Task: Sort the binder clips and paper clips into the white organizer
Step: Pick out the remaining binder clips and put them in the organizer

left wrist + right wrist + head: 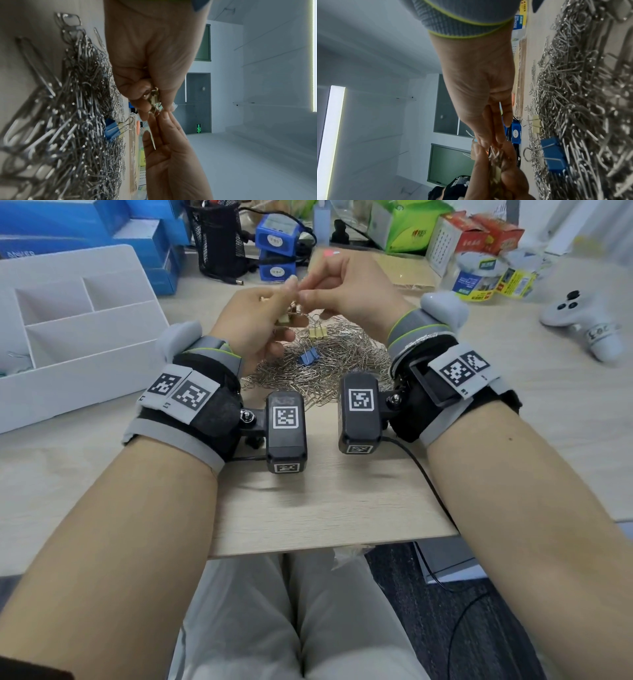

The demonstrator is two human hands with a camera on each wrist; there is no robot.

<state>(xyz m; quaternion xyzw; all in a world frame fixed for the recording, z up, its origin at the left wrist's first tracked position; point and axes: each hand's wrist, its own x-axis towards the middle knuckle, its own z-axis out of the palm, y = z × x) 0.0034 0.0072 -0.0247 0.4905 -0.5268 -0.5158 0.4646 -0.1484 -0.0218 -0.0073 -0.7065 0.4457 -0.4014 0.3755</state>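
Note:
A heap of silver paper clips (318,368) lies on the wooden table, with a blue binder clip (309,358) and some cream binder clips (317,333) on top. Above the heap, my left hand (289,289) grips a bunch of small cream and gold binder clips (289,314) in its curled fingers. My right hand (306,293) meets it fingertip to fingertip and pinches one clip of that bunch (155,106) between thumb and straight fingers (165,121). The white organizer (78,320) stands at the left. The right wrist view shows the blue binder clip (554,154) beside the pile (590,94).
A black mesh pen holder (219,237) and blue boxes (275,236) stand behind the hands. Tape rolls (479,275) and a white controller (582,316) lie at the right. A black cable (428,481) runs off the table's front edge (325,546).

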